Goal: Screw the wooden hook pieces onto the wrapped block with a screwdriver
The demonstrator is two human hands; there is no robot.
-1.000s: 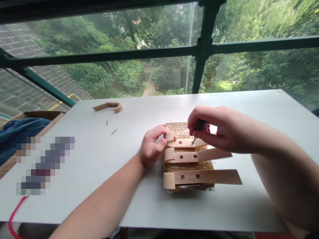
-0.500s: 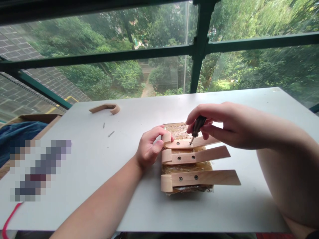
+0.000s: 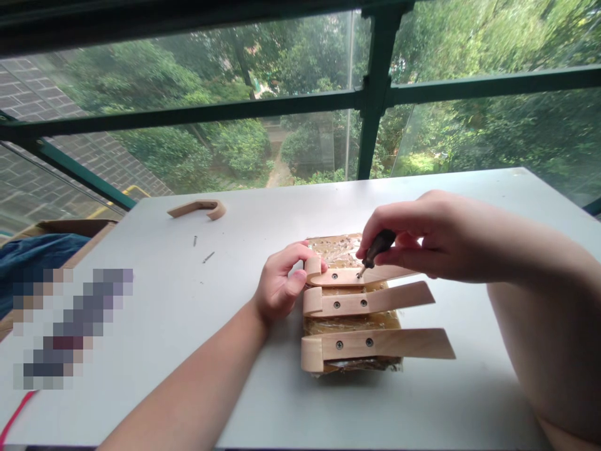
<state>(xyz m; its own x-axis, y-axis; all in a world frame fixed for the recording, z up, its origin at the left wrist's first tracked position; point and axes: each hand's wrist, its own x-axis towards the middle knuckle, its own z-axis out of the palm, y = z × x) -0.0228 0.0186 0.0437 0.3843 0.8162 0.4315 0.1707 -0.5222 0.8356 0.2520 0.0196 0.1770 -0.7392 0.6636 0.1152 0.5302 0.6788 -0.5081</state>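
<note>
My right hand [image 3: 399, 241] is closed around the dark handle of a screwdriver [image 3: 379, 245]. Its tip meets the right-hand screw [image 3: 359, 276] in the farthest wooden hook [image 3: 346, 277]. My left hand [image 3: 286, 279] grips the curled left end of that same hook, with fingers over the edge of the block beneath. Two more wooden hooks, a middle one [image 3: 389, 297] and a near one [image 3: 399, 344], lie across the brown block [image 3: 333, 243], which is wrapped in clear plastic. Each of these two shows two screw heads.
A loose wooden hook [image 3: 197, 208] lies at the back left of the white table [image 3: 178, 326]. Two loose screws, one upright-looking [image 3: 195, 240] and one slanted [image 3: 208, 257], lie nearer. A cardboard box [image 3: 79, 250] with blue cloth stands left; windows are behind.
My right hand and the screwdriver handle have tilted slightly to the right, while the tip stays at the same screw. My left hand keeps its grip. The view has shifted a little.
</note>
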